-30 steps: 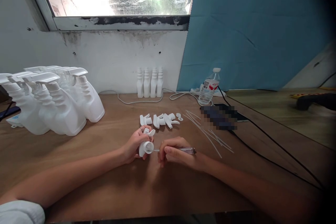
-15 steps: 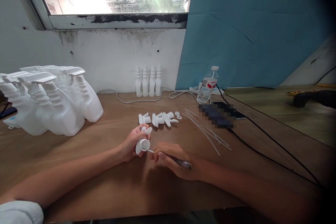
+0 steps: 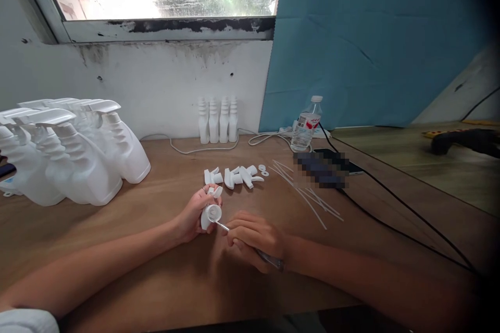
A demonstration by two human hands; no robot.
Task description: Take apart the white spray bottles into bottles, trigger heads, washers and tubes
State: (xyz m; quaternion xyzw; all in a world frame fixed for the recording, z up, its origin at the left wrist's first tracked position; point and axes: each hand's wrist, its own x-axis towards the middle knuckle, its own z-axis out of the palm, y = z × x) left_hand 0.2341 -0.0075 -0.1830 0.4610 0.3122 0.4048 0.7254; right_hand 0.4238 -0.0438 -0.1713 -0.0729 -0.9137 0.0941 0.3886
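A white trigger spray head (image 3: 207,218) is in the grip of my left hand (image 3: 193,212), its round collar turned toward my right. Fingers wrapped round the handle, my right hand (image 3: 255,237) holds a screwdriver (image 3: 269,258). The metal shaft runs left and its tip sits inside the open collar; the very end is hidden there. Just beyond my hands lie several more white spray heads (image 3: 233,178) on the wooden table (image 3: 167,291). Two small white rings (image 3: 264,173) rest beside them, and several thin white tubes (image 3: 300,192) are spread to the right.
Large white bottles (image 3: 94,166) crowd the left side. Several slim white bottles (image 3: 213,122) stand by the wall. At the right are a clear water bottle (image 3: 302,132), a partly blurred-out dark object (image 3: 320,169) and a black cable (image 3: 406,218). A grey-white cable (image 3: 191,152) runs along the back.
My right hand and the screwdriver handle have dipped and turned, so the shaft slants more steeply into the collar. The spray head stays in my left hand. The whole view has shifted slightly.
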